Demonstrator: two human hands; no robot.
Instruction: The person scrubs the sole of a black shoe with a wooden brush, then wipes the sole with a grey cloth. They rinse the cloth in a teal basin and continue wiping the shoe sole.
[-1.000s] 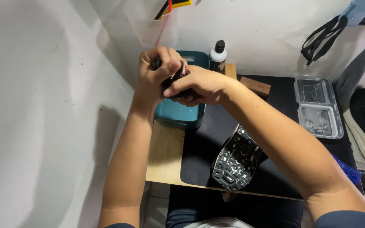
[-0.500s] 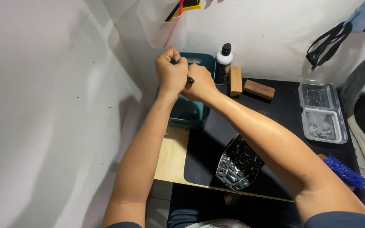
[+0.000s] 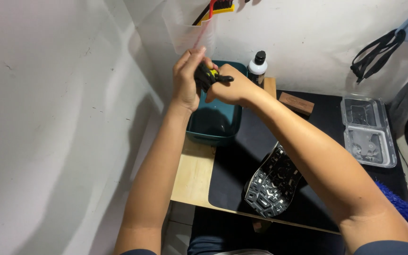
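Note:
Both my hands are raised over a teal tub point(image 3: 213, 127) at the back left of the small table. My left hand point(image 3: 187, 78) and my right hand point(image 3: 230, 87) are pressed together around a small black object with a yellow spot point(image 3: 206, 75), squeezing or wringing it. It looks like a cloth or a small brush; I cannot tell which. The tub's inside looks dark and wet. A shoe with a black and silver patterned sole point(image 3: 272, 182) lies sole up on the black mat point(image 3: 242, 156), under my right forearm.
A white bottle with a black cap point(image 3: 258, 67) stands behind the tub. A brown block point(image 3: 296, 103) and a clear plastic box point(image 3: 367, 132) sit to the right. A blue brush point(image 3: 395, 200) lies at the right edge. Wall close on the left; black straps point(image 3: 378, 52) hang above.
My hands have stayed together on the black object and shifted slightly up and back over the tub. The view has tilted, and the shoe now sits lower in frame.

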